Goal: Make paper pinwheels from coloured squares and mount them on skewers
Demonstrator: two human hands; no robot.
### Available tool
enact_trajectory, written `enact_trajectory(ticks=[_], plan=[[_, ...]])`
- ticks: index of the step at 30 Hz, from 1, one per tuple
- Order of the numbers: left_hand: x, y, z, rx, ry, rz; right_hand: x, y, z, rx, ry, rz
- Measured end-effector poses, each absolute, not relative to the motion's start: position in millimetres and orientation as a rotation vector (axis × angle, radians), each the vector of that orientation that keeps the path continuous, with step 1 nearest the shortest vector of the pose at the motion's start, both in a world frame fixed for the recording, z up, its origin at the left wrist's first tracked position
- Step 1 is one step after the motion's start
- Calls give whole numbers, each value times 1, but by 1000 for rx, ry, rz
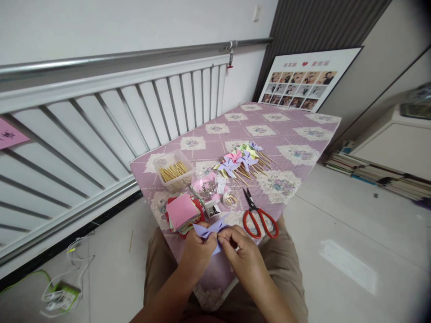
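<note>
A purple paper pinwheel point(213, 229) is held between both hands at the near corner of the table. My left hand point(198, 246) grips its left side, with thumb and fingers closed on the paper. My right hand point(238, 244) pinches near its centre; any small part in those fingertips is hidden. Just beyond lie a stack of coloured paper squares point(183, 211), a small white box of dark pins point(213, 209) and a round clear container of small pale pieces point(230, 200). Red-handled scissors point(258, 216) rest to the right, blades pointing away.
Farther back stand a plastic tub of wooden sticks point(174, 171) and a pink tray with small metal pieces point(205, 187). Several finished pinwheels point(240, 160) lie on the patterned tablecloth point(286, 184). A white radiator point(134, 116) runs along the left; a photo board point(303, 83) leans behind.
</note>
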State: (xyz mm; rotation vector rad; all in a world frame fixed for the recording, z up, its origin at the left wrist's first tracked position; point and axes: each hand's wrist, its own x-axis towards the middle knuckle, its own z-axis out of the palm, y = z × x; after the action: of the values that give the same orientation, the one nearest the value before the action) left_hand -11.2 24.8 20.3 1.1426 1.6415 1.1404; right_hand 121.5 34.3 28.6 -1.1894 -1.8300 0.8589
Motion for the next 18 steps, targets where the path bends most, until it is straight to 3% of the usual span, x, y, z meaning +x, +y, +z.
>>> enact_trajectory(ticks=[18], plan=[[-19,24,8,1539,1686,1218,117,36,18,-1199,-1704,979]])
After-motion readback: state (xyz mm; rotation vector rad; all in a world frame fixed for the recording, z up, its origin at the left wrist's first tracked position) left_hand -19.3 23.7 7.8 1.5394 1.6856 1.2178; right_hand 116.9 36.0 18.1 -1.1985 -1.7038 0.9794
